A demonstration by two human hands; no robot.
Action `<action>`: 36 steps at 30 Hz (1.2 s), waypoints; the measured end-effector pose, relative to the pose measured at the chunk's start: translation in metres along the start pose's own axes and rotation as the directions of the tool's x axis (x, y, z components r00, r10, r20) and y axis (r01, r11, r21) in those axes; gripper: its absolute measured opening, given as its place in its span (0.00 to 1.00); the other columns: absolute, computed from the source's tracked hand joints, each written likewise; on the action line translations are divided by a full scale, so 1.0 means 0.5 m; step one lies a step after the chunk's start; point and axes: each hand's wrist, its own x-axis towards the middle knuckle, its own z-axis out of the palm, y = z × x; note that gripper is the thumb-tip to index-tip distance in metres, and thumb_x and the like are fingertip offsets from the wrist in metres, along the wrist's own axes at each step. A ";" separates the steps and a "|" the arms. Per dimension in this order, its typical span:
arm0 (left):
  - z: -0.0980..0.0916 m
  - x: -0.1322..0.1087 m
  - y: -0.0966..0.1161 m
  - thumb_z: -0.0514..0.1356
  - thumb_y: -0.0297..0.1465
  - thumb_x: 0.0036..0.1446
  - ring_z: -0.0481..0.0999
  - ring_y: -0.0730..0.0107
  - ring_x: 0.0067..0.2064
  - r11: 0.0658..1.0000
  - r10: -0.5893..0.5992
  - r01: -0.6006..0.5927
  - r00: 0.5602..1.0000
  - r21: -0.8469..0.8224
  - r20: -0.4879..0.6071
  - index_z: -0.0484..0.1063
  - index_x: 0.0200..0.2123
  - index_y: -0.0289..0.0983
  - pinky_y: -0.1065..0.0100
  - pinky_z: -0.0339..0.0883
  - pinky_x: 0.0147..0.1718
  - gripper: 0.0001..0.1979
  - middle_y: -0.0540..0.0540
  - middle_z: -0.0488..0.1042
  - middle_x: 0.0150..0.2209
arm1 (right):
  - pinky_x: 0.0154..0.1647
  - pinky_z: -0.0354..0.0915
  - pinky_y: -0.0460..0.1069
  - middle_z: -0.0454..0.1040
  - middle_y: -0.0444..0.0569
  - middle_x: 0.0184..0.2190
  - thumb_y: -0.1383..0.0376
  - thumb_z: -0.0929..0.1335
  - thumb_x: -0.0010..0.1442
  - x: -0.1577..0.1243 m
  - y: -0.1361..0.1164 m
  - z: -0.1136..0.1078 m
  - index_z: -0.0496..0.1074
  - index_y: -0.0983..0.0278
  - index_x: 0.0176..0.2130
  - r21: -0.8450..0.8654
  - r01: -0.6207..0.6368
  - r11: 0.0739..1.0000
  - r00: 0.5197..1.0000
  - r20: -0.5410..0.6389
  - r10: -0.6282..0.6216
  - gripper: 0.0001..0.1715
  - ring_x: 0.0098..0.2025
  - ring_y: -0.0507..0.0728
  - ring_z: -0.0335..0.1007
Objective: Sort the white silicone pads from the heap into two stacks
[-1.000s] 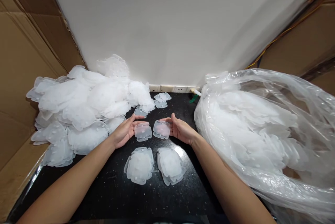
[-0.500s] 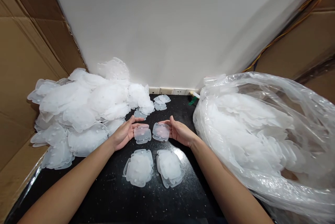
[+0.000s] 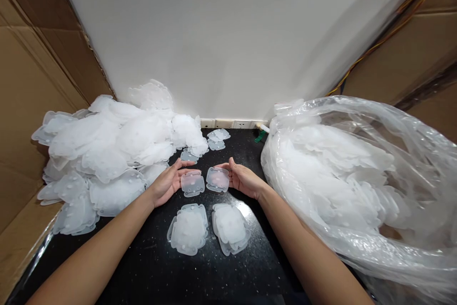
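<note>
My left hand (image 3: 171,183) holds one thin, translucent plastic piece (image 3: 193,184), squarish with rounded corners and small round bumps. Its fingers show faintly behind the piece, and the thumb side is raised. Opposite it, my right hand (image 3: 243,179) has a matching plastic piece (image 3: 217,179) in front of its fingers, thumb pointing up. The two pieces are side by side with a narrow gap between them. Closer to me lie two small stacks of such pieces, a left stack (image 3: 188,230) and a right stack (image 3: 231,229), on the black speckled tabletop (image 3: 157,267).
A large heap of plastic pieces (image 3: 117,138) covers the left side. On the right stands a clear plastic bag (image 3: 342,181) full of them. A few loose pieces (image 3: 218,136) lie at the back, near wall sockets (image 3: 243,124) and a green object (image 3: 259,137). Cardboard (image 3: 32,67) flanks the left.
The view has shifted slightly, so everything sits a little further left. Both hands keep their hold on the plastic pieces, with hardly any movement.
</note>
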 end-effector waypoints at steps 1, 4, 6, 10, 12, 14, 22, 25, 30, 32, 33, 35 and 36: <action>-0.001 0.000 -0.001 0.53 0.44 0.65 0.80 0.53 0.47 1.000 0.001 -0.001 1.000 0.001 0.002 0.71 0.49 0.34 0.55 0.71 0.48 0.21 0.32 0.79 0.47 | 0.52 0.69 0.54 0.80 0.56 0.41 0.48 0.62 0.66 0.000 -0.001 0.001 0.77 0.67 0.42 0.000 0.000 1.000 1.000 0.001 0.000 0.28 0.40 0.55 0.78; -0.001 0.000 -0.001 0.53 0.44 0.65 0.80 0.53 0.47 1.000 0.006 -0.006 1.000 -0.004 0.010 0.72 0.49 0.35 0.55 0.71 0.48 0.21 0.33 0.79 0.47 | 0.51 0.70 0.54 0.80 0.55 0.40 0.47 0.62 0.66 0.000 -0.002 0.002 0.77 0.67 0.42 -0.001 0.001 1.000 1.000 -0.001 -0.001 0.28 0.39 0.55 0.78; 0.000 -0.001 -0.001 0.53 0.45 0.65 0.80 0.54 0.47 1.000 0.003 -0.003 1.000 -0.008 0.008 0.72 0.48 0.35 0.56 0.72 0.47 0.21 0.33 0.80 0.46 | 0.50 0.70 0.53 0.80 0.55 0.40 0.47 0.63 0.65 0.000 -0.001 0.002 0.78 0.66 0.42 -0.002 0.000 1.000 1.000 -0.004 0.000 0.27 0.39 0.55 0.78; 0.001 -0.002 0.000 0.53 0.44 0.65 0.80 0.54 0.46 1.000 -0.001 0.001 1.000 0.008 0.000 0.72 0.48 0.35 0.56 0.72 0.47 0.20 0.34 0.80 0.46 | 0.49 0.70 0.53 0.80 0.55 0.40 0.48 0.63 0.65 0.001 0.001 0.001 0.78 0.66 0.41 0.002 0.005 1.000 1.000 -0.002 -0.005 0.27 0.39 0.56 0.78; 0.002 -0.003 0.000 0.54 0.44 0.65 0.80 0.54 0.46 1.000 -0.001 0.002 1.000 0.014 -0.007 0.72 0.49 0.35 0.55 0.71 0.48 0.20 0.33 0.80 0.46 | 0.49 0.70 0.53 0.80 0.55 0.40 0.48 0.64 0.65 0.001 0.002 0.000 0.78 0.67 0.42 0.004 0.008 1.000 1.000 0.003 -0.008 0.26 0.39 0.55 0.78; 0.003 -0.003 0.000 0.54 0.44 0.65 0.80 0.54 0.47 1.000 -0.003 0.003 1.000 0.013 -0.019 0.72 0.48 0.34 0.55 0.70 0.49 0.20 0.33 0.80 0.46 | 0.48 0.71 0.52 0.80 0.55 0.40 0.48 0.65 0.64 0.000 0.003 -0.001 0.78 0.67 0.42 0.004 0.012 1.000 1.000 0.005 -0.012 0.26 0.39 0.55 0.78; 0.005 -0.007 0.000 0.59 0.42 0.62 0.80 0.55 0.47 1.000 0.009 -0.009 1.000 0.020 -0.019 0.73 0.47 0.35 0.54 0.70 0.50 0.17 0.34 0.81 0.45 | 0.45 0.70 0.49 0.80 0.50 0.37 0.54 0.73 0.56 -0.001 0.006 0.000 0.79 0.65 0.42 -0.041 0.033 0.999 0.999 0.012 -0.033 0.20 0.37 0.53 0.76; 0.003 -0.006 -0.004 0.67 0.38 0.55 0.79 0.54 0.50 0.992 0.031 -0.029 0.999 0.123 -0.010 0.72 0.47 0.36 0.55 0.68 0.53 0.19 0.35 0.79 0.49 | 0.46 0.69 0.49 0.80 0.49 0.37 0.58 0.77 0.51 0.001 0.008 0.003 0.78 0.64 0.42 -0.048 0.034 0.998 0.999 0.019 -0.034 0.20 0.37 0.52 0.76; 0.014 -0.019 0.009 0.68 0.35 0.53 0.78 0.51 0.52 0.911 0.203 -0.238 0.970 0.336 0.136 0.73 0.47 0.36 0.53 0.68 0.52 0.18 0.35 0.79 0.50 | 0.41 0.69 0.47 0.81 0.47 0.35 0.56 0.76 0.51 -0.014 -0.009 0.009 0.79 0.64 0.40 -0.204 0.142 0.969 0.990 0.034 -0.137 0.18 0.34 0.52 0.75; 0.025 -0.043 0.031 0.63 0.34 0.58 0.78 0.52 0.53 0.852 0.203 -0.317 0.934 0.418 0.296 0.75 0.48 0.37 0.53 0.68 0.53 0.14 0.36 0.80 0.48 | 0.46 0.69 0.50 0.82 0.49 0.38 0.56 0.74 0.54 -0.033 -0.031 0.014 0.80 0.63 0.41 -0.314 0.211 0.926 0.976 0.128 -0.179 0.17 0.38 0.54 0.76; 0.031 -0.058 0.043 0.61 0.33 0.60 0.78 0.53 0.52 0.826 0.142 -0.329 0.907 0.457 0.397 0.76 0.48 0.37 0.54 0.69 0.52 0.14 0.36 0.80 0.48 | 0.49 0.68 0.53 0.82 0.50 0.40 0.56 0.73 0.55 -0.044 -0.045 0.017 0.80 0.63 0.41 -0.376 0.235 0.896 0.961 0.228 -0.157 0.16 0.43 0.56 0.77; 0.041 -0.087 0.067 0.59 0.31 0.62 0.79 0.54 0.51 0.777 -0.095 -0.312 0.800 0.546 0.593 0.77 0.50 0.37 0.55 0.69 0.53 0.15 0.37 0.80 0.48 | 0.58 0.63 0.57 0.81 0.50 0.43 0.57 0.73 0.55 -0.067 -0.070 0.024 0.81 0.62 0.41 -0.507 0.265 0.820 0.876 0.482 0.015 0.15 0.52 0.61 0.74; 0.044 -0.100 0.075 0.59 0.31 0.61 0.79 0.54 0.51 0.751 -0.218 -0.300 0.729 0.588 0.649 0.77 0.51 0.38 0.57 0.70 0.53 0.16 0.38 0.81 0.48 | 0.60 0.61 0.58 0.81 0.50 0.44 0.58 0.74 0.54 -0.077 -0.080 0.027 0.81 0.61 0.41 -0.562 0.279 0.778 0.805 0.579 0.129 0.15 0.56 0.62 0.72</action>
